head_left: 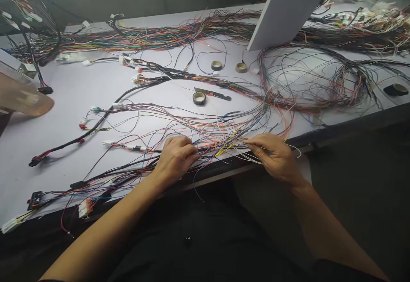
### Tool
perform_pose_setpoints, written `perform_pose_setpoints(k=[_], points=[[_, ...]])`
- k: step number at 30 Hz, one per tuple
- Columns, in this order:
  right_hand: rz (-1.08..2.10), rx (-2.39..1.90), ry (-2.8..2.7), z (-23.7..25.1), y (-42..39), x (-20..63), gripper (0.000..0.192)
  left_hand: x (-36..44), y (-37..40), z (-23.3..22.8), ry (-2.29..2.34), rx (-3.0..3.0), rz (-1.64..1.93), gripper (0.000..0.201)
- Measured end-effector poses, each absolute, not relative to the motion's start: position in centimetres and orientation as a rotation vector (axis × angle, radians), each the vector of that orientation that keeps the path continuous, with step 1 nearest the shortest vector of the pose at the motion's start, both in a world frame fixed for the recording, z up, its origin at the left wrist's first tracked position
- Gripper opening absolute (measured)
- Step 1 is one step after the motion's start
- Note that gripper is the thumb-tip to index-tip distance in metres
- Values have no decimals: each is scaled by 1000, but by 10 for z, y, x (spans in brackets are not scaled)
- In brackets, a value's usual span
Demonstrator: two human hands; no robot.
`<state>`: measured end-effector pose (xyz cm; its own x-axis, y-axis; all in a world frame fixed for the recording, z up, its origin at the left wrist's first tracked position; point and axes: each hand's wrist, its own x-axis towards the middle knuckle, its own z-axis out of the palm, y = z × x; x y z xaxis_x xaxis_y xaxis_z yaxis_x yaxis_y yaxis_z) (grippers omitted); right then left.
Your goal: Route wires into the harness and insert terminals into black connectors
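Left hand (pixel 175 157) at 7 o'clock of the view's middle, palm down, fingers curled shut on the wire bundle (pixel 209 147), pressing it against the desk (pixel 89 89) close to the near edge. Right hand (pixel 275 156) at 4 o'clock of the middle, grip closed, fingertips (pixel 253 144) pinched on thin pale wires fanning out of the same bundle. Loose coloured strands spread between both hands. At 12 o'clock of the hands, a tape roll (pixel 199 98) just beside a dark flat tool (pixel 213 94), type hard to make out. Farther right, a tangled wire coil (pixel 307 81). Exact strands held in either grip not distinguishable. Far-left connectors cut off at the frame edge.
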<state>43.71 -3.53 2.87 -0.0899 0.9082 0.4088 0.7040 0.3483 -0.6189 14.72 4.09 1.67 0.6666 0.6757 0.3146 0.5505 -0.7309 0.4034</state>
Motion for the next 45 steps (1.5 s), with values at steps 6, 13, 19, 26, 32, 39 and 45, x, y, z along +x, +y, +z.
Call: perform_pose_setpoints(k=[6,13,19,26,32,39,45], points=[[373,-1436,-1829,33,-36,438,11,157,40,18,1060,2614,534,15],[333,-1442,-1803,44,-38,443,10,147,36,24,1067,2589,460,19],[53,-1574,-2028,34,-31,451,16,120,29,28,1033,2609,594,14],[-137,-1517,-2143,30,-20,450,19,101,8,25,1249,2675,573,22],[-70,-1506,-2176,21,-19,452,21,98,5,28,1215,2512,668,12],[-5,-1507,-2153,23,-21,447,21,133,31,27,1109,2654,530,17],[52,-1505,-2079,30,-21,443,18,151,45,27,996,2726,286,21]])
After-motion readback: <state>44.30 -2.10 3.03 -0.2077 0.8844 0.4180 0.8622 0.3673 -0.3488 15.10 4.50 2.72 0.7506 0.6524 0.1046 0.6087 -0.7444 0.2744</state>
